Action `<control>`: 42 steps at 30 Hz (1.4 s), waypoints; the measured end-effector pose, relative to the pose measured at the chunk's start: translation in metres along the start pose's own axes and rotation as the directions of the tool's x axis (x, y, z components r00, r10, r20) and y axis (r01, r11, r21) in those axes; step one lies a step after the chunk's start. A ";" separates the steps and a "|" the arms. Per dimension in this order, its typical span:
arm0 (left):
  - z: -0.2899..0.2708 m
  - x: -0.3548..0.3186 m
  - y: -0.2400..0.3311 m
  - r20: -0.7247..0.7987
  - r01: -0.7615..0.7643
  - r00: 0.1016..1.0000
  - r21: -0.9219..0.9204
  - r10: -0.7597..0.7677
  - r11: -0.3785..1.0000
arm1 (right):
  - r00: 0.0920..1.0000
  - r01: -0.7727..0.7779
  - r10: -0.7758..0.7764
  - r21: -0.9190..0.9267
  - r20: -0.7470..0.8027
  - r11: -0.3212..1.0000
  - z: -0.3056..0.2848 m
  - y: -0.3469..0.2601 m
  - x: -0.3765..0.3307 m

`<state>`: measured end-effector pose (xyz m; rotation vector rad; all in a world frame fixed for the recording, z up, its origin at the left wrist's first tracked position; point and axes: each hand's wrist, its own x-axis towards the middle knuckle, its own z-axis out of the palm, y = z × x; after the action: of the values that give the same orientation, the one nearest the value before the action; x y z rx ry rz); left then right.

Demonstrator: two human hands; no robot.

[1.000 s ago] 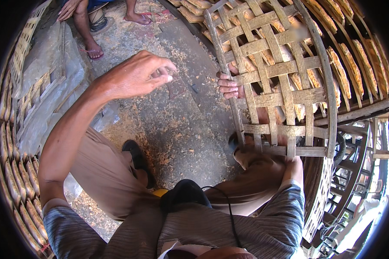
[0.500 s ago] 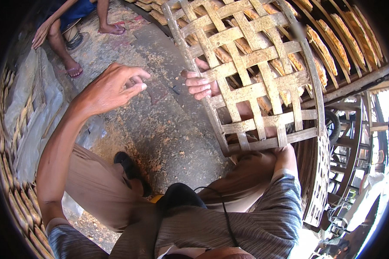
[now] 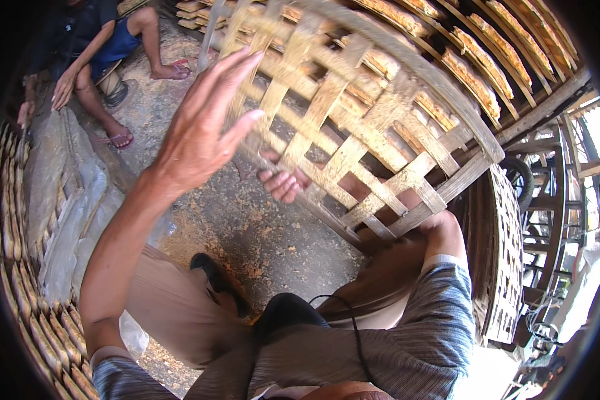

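A rectangular lattice tray of woven bamboo strips (image 3: 388,105) is tilted in front of me. My right hand (image 3: 283,184) reaches beneath it, with its fingers curled round the rim nearest my left hand. The lattice hides most of that hand and forearm. My left hand (image 3: 197,133) is raised beside the tray's left side, fingers stretched out and thumb apart. It holds nothing, and whether its fingertips touch the rim I cannot tell. The tray's upper part is smeared by motion.
Rows of slatted racks holding orange-brown pieces (image 3: 480,77) fill the upper right. Lattice trays (image 3: 507,260) stand stacked at right, near a wheel (image 3: 517,180). Crumbs litter the grey floor (image 3: 267,247). A seated person (image 3: 110,57) is at upper left, beside plastic sheeting (image 3: 80,200).
The tray has turned, its far end swinging left while its lower right corner lifted. My left hand has moved up and right toward it, its curled fingers straightening. My right hand keeps its hold.
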<state>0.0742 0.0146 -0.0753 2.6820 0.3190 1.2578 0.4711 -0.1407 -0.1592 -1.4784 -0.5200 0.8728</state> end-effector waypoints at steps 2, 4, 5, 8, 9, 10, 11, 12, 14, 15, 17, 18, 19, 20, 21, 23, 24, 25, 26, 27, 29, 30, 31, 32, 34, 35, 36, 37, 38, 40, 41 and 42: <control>0.010 0.011 0.001 -0.084 -0.059 0.995 0.039 0.062 0.998 | 1.000 0.000 0.000 -0.005 -0.002 1.000 -0.004 -0.002 -0.005; 0.008 0.018 0.001 -0.143 -0.066 0.986 0.156 0.088 0.986 | 1.000 -0.005 0.005 -0.013 0.020 1.000 0.001 -0.004 -0.007; 0.010 0.021 0.001 -0.168 -0.073 0.980 0.199 0.107 0.977 | 1.000 -0.004 0.005 -0.019 0.018 1.000 -0.002 -0.006 -0.008; 0.004 0.024 -0.002 -0.054 -0.074 0.995 0.214 0.087 0.974 | 0.999 0.000 0.001 -0.030 0.032 1.000 -0.002 -0.013 -0.004; 0.001 0.023 -0.002 -0.048 -0.074 0.995 0.191 0.085 0.979 | 0.999 0.001 0.001 -0.033 0.040 0.999 0.000 -0.015 -0.003; -0.004 0.022 -0.003 -0.018 -0.059 0.998 0.179 0.064 0.982 | 0.999 0.001 0.001 -0.036 0.050 0.999 0.002 -0.016 0.000; -0.011 0.022 -0.003 0.015 -0.046 0.999 0.165 0.044 0.985 | 0.998 0.000 0.002 -0.033 0.057 0.999 0.003 -0.016 0.002; -0.018 0.022 -0.005 0.044 -0.030 0.999 0.159 0.023 0.987 | 0.997 0.003 -0.001 -0.035 0.071 0.999 0.006 -0.018 0.005; -0.031 0.017 -0.016 0.049 0.014 0.999 0.011 -0.014 1.000 | 0.995 0.001 0.002 -0.031 0.104 1.000 0.014 -0.020 0.010; -0.038 0.010 -0.024 0.078 0.006 0.997 0.031 -0.008 0.999 | 0.992 0.004 0.000 -0.030 0.123 1.000 0.017 -0.023 0.013; -0.051 -0.002 -0.031 0.155 0.090 0.984 0.007 -0.090 0.996 | 0.988 0.009 -0.004 -0.030 0.152 1.000 0.018 -0.030 0.017; -0.054 -0.005 -0.033 0.127 0.124 0.985 -0.020 -0.121 0.992 | 0.987 0.007 -0.003 -0.026 0.163 1.000 0.018 -0.031 0.018; -0.052 -0.007 -0.035 0.099 0.156 0.984 -0.048 -0.151 0.987 | 0.982 0.017 -0.012 -0.025 0.187 1.000 0.018 -0.039 0.023; -0.049 -0.008 -0.038 0.077 0.180 0.982 -0.078 -0.174 0.981 | 0.981 0.020 -0.016 -0.017 0.195 1.000 0.015 -0.041 0.024; -0.051 -0.009 -0.038 0.044 0.198 0.980 -0.087 -0.194 0.976 | 0.974 0.023 -0.020 -0.010 0.225 1.000 0.019 -0.046 0.027; -0.046 -0.007 -0.035 -0.016 0.211 0.976 -0.136 -0.215 0.968 | 0.959 0.051 -0.048 -0.003 0.280 0.999 0.019 -0.063 0.030; -0.049 -0.009 -0.033 -0.012 0.251 0.967 -0.137 -0.255 0.958 | 0.945 0.084 -0.084 0.013 0.317 0.996 0.023 -0.075 0.035; -0.052 -0.011 -0.031 -0.009 0.289 0.956 -0.139 -0.293 0.947 | 0.931 0.119 -0.122 0.031 0.345 0.992 0.027 -0.085 0.037; -0.049 -0.010 -0.029 -0.003 0.316 0.947 -0.161 -0.321 0.935 | 0.924 0.192 -0.206 0.074 0.322 0.979 0.022 -0.100 0.036; -0.049 -0.010 -0.026 -0.013 0.361 0.930 -0.152 -0.367 0.920 | 0.921 0.330 -0.339 0.076 0.194 0.941 0.016 -0.117 0.034; -0.040 -0.005 -0.022 -0.094 0.340 0.926 -0.218 -0.366 0.915 | 0.676 0.715 -0.697 -0.020 -0.239 0.699 -0.010 -0.156 0.016; -0.036 -0.001 -0.020 -0.135 0.325 0.920 -0.257 -0.367 0.910 | 0.489 0.820 -0.801 -0.131 -0.346 0.557 -0.015 -0.174 -0.003; -0.036 0.001 -0.018 -0.136 0.369 0.901 -0.261 -0.412 0.892 | 0.364 0.866 -0.865 -0.215 -0.346 0.451 -0.009 -0.187 -0.026; -0.035 0.003 -0.014 -0.137 0.411 0.879 -0.266 -0.456 0.872 | 0.368 0.854 -0.896 -0.292 -0.247 0.431 0.015 -0.190 -0.053; -0.036 0.006 -0.009 -0.164 0.458 0.841 -0.288 -0.515 0.841 | 0.366 0.840 -0.930 -0.417 -0.039 0.348 0.068 -0.194 -0.104; -0.034 0.007 -0.009 -0.190 0.457 0.828 -0.316 -0.527 0.832 | 0.397 0.849 -0.913 -0.416 0.095 0.326 0.096 -0.196 -0.128; -0.030 0.012 -0.007 -0.209 0.448 0.818 -0.354 -0.537 0.821 | 0.462 0.844 -0.853 -0.415 0.243 0.339 0.126 -0.193 -0.147; -0.032 0.014 -0.003 -0.193 0.488 0.788 -0.385 -0.585 0.784 | 0.512 0.838 -0.776 -0.413 0.368 0.357 0.155 -0.188 -0.158; -0.034 0.019 0.003 -0.171 0.520 0.758 -0.424 -0.629 0.742 | 0.541 0.828 -0.706 -0.437 0.457 0.352 0.176 -0.186 -0.160; -0.040 0.023 0.010 -0.162 0.534 0.724 -0.483 -0.670 0.694 | 0.424 0.867 -0.705 -0.480 0.568 0.135 0.206 -0.178 -0.145; -0.039 0.025 0.012 -0.172 0.509 0.727 -0.513 -0.664 0.691 | 0.330 0.903 -0.737 -0.425 0.590 0.065 0.216 -0.173 -0.133; -0.040 0.025 0.013 -0.189 0.487 0.726 -0.536 -0.661 0.689 | 0.227 0.934 -0.760 -0.357 0.609 -0.008 0.226 -0.173 -0.128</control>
<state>0.0604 0.0109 -0.0285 1.7136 0.7609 1.3832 0.2498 -0.0754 0.0513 -1.2358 -1.9255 -0.3079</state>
